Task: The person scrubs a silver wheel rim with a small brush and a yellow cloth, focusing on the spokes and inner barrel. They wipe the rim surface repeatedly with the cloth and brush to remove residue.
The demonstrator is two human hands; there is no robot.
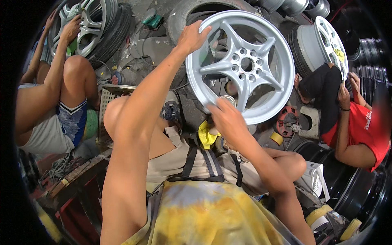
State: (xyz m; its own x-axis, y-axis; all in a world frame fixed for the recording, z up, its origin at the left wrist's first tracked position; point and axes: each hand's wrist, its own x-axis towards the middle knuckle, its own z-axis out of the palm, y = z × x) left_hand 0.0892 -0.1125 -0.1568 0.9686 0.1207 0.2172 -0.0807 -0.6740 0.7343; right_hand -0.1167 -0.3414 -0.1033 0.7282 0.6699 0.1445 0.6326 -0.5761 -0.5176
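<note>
A silver alloy wheel rim (245,90) with several spokes stands tilted in front of me, its face toward me. My left hand (193,37) is closed around the rim's upper left edge, thumb lying over the lip. At the lower left lip is my right hand (229,121), blurred by motion. Its fingertips seem to touch the metal, and whether anything lies under them cannot be made out. Just behind that hand, a round tin (229,99) shows in part through the wheel. A yellow cloth (206,135) hangs below the rim, between my legs.
A tire (179,22) lies behind the wheel, near a green power sander (152,19). Co-workers sit left and right, each with a wheel (90,30). Right of my wheel are a red reel (287,118) and a yellow tape roll (276,138). A perforated crate (107,96) stands left.
</note>
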